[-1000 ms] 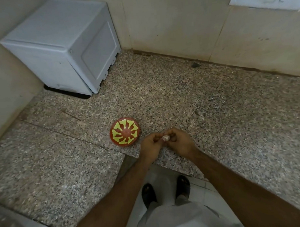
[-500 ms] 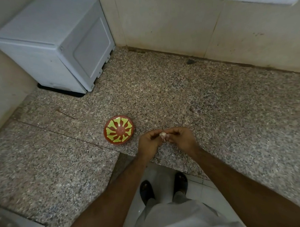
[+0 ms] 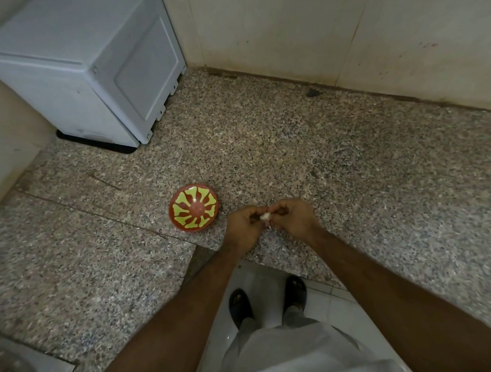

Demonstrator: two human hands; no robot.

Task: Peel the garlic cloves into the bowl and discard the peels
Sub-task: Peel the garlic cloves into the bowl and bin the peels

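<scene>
1. Garlic clove [image 3: 265,216], in the head view, sits pinched between both hands just above the front edge of the desk [image 3: 335,168], a small pale lump showing in the gap where the fingertips meet.

2. Left hand [image 3: 244,224] has its fingers curled round the clove from the left; right hand [image 3: 294,219] pinches it from the right, with a pale scrap, likely loose peel, hanging just below the clove. Neither hand is free.

3. Bowl [image 3: 194,211], red with a yellow pattern, stands on the desk just to the left of the left hand, apart from it and upright. It looks empty, though a small clove inside could be hard to make out.

4. So the coming move, as I judge it, turns on this: the bowl lies leftward of the clove, and the left hand is plainly the nearer one to carry the peeled clove across.

5. Which way the clove's long axis runs I cannot tell; too little of it shows.

6. A white appliance [image 3: 90,68] stands well apart, at the back left corner against the wall [image 3: 345,37].
</scene>
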